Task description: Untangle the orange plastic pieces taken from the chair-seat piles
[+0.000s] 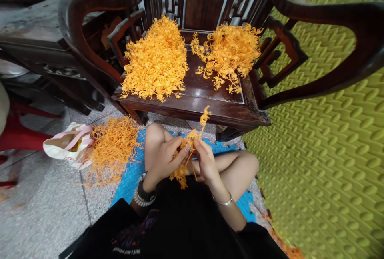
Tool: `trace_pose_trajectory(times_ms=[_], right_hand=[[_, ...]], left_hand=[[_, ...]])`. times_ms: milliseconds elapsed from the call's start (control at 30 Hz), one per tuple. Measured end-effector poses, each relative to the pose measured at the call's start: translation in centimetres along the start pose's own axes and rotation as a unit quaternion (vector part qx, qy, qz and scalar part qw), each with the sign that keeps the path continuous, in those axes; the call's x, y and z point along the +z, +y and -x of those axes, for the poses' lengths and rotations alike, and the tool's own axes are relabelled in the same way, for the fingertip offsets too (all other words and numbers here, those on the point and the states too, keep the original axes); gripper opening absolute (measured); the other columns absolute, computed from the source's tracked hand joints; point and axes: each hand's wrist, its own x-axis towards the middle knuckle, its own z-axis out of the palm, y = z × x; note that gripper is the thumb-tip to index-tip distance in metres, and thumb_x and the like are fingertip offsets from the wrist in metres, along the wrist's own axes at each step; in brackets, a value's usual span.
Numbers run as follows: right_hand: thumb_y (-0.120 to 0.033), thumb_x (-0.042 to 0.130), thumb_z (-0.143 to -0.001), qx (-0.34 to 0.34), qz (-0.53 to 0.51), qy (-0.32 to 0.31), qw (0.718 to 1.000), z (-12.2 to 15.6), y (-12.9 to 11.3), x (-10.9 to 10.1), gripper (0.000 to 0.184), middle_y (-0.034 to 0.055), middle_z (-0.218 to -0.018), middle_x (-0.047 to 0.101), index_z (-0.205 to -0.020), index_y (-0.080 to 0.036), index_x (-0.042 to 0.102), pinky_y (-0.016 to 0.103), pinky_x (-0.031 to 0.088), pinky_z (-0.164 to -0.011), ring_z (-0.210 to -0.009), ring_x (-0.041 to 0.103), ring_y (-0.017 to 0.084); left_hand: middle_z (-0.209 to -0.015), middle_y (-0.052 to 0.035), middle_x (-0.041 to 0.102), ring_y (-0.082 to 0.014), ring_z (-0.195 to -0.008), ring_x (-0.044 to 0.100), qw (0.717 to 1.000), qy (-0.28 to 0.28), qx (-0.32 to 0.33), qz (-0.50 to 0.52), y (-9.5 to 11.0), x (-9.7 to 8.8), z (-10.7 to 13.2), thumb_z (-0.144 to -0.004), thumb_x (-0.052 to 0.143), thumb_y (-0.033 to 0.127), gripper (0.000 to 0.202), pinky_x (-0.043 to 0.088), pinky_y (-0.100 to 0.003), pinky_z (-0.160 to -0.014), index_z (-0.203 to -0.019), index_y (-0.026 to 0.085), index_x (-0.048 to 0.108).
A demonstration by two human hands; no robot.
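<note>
Both hands meet above my crossed legs. My left hand (170, 159) is closed around a small bunch of orange curly-headed sprigs (180, 174), some hanging below the fingers. My right hand (206, 159) pinches at the same bunch, and one sprig (205, 118) sticks up from between the hands. On the chair seat (207, 87) lie a dense heap of orange curly heads (156, 61) at left and a looser heap of orange sprigs with stems (231, 51) at right. What the sprigs are made of I cannot tell.
A pile of thin orange stems (114, 147) lies on the floor at left, against a white bag with pink handles (69, 145). I sit on a blue foam mat (129, 185). Yellow-green matting (318, 143) rises at right. Dark wooden armrests (330, 13) flank the seat; a red stool (24, 131) stands left.
</note>
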Motion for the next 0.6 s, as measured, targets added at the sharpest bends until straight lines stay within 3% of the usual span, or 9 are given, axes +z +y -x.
trace_pose_trajectory(times_ms=[200,333,467,533,600], right_hand=[[-0.052,0.065,-0.079,-0.047,-0.083,0.078,0.992,0.5,0.6,1.0,0.028,-0.0058,-0.051,0.049,-0.076,-0.025,0.058,0.024,0.035,-0.034,-0.036,0.042,0.011],[-0.049,0.065,-0.08,-0.022,-0.131,0.052,0.99,1.0,0.0,1.2,0.026,-0.009,-0.046,0.039,-0.075,-0.024,0.056,0.018,0.019,-0.031,-0.032,0.024,0.005],[-0.05,0.066,-0.079,0.001,-0.128,0.022,0.992,1.6,-0.9,1.7,0.034,-0.0102,-0.045,0.028,-0.065,-0.022,0.051,0.017,0.014,-0.031,-0.034,0.015,0.005],[-0.048,0.068,-0.079,-0.051,-0.098,0.061,0.992,2.0,-2.1,1.4,0.037,-0.0093,-0.044,0.029,-0.06,-0.022,0.05,0.017,0.015,-0.031,-0.035,0.017,0.005],[-0.047,0.068,-0.079,-0.133,-0.082,0.133,0.979,2.5,-3.9,0.3,0.043,-0.0085,-0.046,0.03,-0.055,-0.021,0.045,0.018,0.017,-0.031,-0.036,0.02,0.006]], left_hand=[[-0.069,0.0007,0.049,-0.0131,-0.066,0.047,0.996,-0.001,-0.033,0.086,0.3,0.6,0.2,-0.096,0.043,0.037,0.03,0.037,-0.026,-0.065,-0.073,0.018,0.047],[-0.07,-0.0007,0.051,-0.0138,-0.068,0.049,0.971,-0.018,-0.093,0.22,-0.2,1.1,0.6,-0.092,0.047,0.047,0.037,0.04,-0.026,-0.065,-0.071,0.017,0.05],[-0.063,0.0016,0.044,-0.0106,-0.059,0.041,0.944,0.021,-0.126,0.304,-0.2,2.0,0.7,-0.087,0.056,0.047,0.037,0.035,-0.024,-0.055,-0.067,0.017,0.051],[-0.059,0.0021,0.042,-0.0096,-0.054,0.037,0.935,0.055,-0.112,0.333,0.1,1.5,0.6,-0.086,0.058,0.042,0.034,0.034,-0.023,-0.05,-0.064,0.017,0.05],[-0.056,0.0029,0.039,-0.0092,-0.05,0.035,0.917,0.157,-0.069,0.359,0.4,-0.3,0.7,-0.084,0.059,0.039,0.034,0.034,-0.023,-0.046,-0.06,0.018,0.046]])
